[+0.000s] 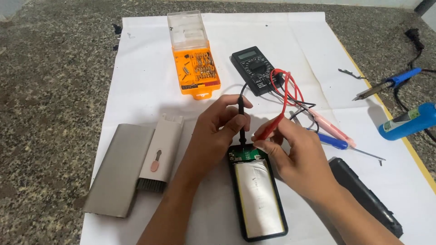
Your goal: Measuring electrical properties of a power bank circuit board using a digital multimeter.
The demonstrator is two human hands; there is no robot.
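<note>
Left hand (218,131) and right hand (290,156) pinch probes over the circuit board (247,154).

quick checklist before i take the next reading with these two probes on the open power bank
1. Black probe in left hand, tip down on the green circuit board: ok.
2. Red probe in right hand, tip at the board: exact contact spot cannot tell.
3. Probe tips apart: ok.
4. Multimeter dial setting: cannot tell.
5. Screen readable from here: not ok.
6. Silver battery pouch flat, unpierced: ok.
</note>
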